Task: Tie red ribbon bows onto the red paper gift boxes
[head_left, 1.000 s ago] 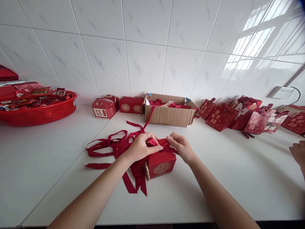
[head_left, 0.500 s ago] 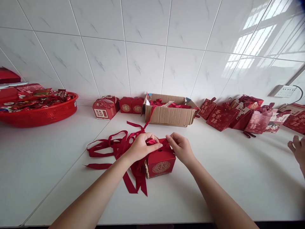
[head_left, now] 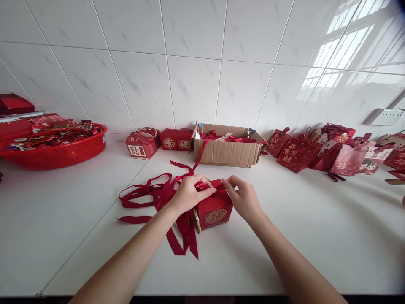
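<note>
A small red gift box (head_left: 214,214) with a gold round emblem stands upright on the white counter, a twisted cream cord at its left side. My left hand (head_left: 192,192) is closed over the box top, pinching red ribbon. At the top right of the box, my right hand (head_left: 243,195) pinches another part of the ribbon between thumb and finger. Loose lengths of red ribbon (head_left: 163,192) lie in a tangle left of the box, partly under my left wrist. My fingers hide some of the ribbon on the lid.
Behind the box is a cardboard box (head_left: 226,154) holding red ribbons. Several red gift boxes (head_left: 143,144) stand along the wall. A red plastic basket (head_left: 72,154) of wrapped sweets is at left; several red gift bags (head_left: 297,154) are at right. A person's fingertips show at the right edge.
My right hand has drawn the ribbon slightly up and right at the box top. The other person's hand at the right has mostly left the view. The view has shifted slightly.
</note>
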Demonstrator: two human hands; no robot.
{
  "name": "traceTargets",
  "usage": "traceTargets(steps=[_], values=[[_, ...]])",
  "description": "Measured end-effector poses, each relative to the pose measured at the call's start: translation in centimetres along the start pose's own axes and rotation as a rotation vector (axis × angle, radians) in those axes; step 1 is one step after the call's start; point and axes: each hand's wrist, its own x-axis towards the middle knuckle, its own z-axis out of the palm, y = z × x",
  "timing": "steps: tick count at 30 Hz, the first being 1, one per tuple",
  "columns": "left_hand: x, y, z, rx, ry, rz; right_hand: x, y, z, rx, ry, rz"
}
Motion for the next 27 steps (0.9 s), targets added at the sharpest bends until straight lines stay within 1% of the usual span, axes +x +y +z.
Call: traceTargets(steps=[7, 14, 23, 25, 27], values=[[0.2, -0.2, -0.1, 0.007, 0.010, -0.026, 0.4, 0.8, 0.1, -0.029, 0.062, -0.014], [0.1, -0.1, 0.0, -0.013, 0.010, -0.050, 1.0, 1.4, 0.3, 0.061, 0.063, -0.001], [0.2, 0.3, 0.1, -0.042, -0.005, -0.074, 1.5, 2.2, 0.3, 0.038, 0.132, -0.052], [0.2, 0.2, 0.0, -0.048, -0.020, -0.066, 1.4, 2.1, 0.1, 0.040, 0.112, -0.045], [0.2, 0.2, -0.3, -0.068, -0.048, -0.042, 1.4, 1.9, -0.2, 0.061, 0.044, -0.036]])
